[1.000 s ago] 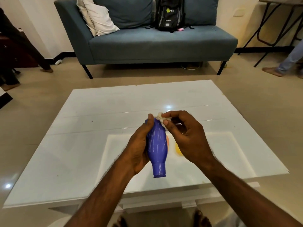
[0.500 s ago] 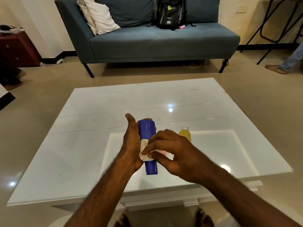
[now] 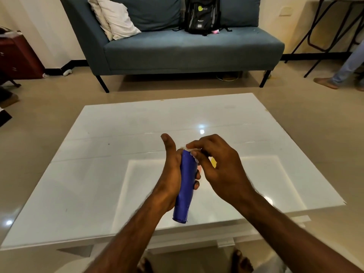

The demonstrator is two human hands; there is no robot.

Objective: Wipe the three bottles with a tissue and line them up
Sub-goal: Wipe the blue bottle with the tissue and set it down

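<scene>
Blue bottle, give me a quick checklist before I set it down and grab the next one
1. Left hand has a firm hold on the blue bottle: ok, palm and fingers wrap its middle.
2. Tissue in the right hand: ok, pinched at the bottle's far end.
3. Whole bottle wiped: cannot tell, no dirt or wet marks show.
4. Room on the white table to stand it: ok, bare surface to the left.
5. Next bottle located: only a yellow sliver shows behind the right hand; the third cannot be seen.
</scene>
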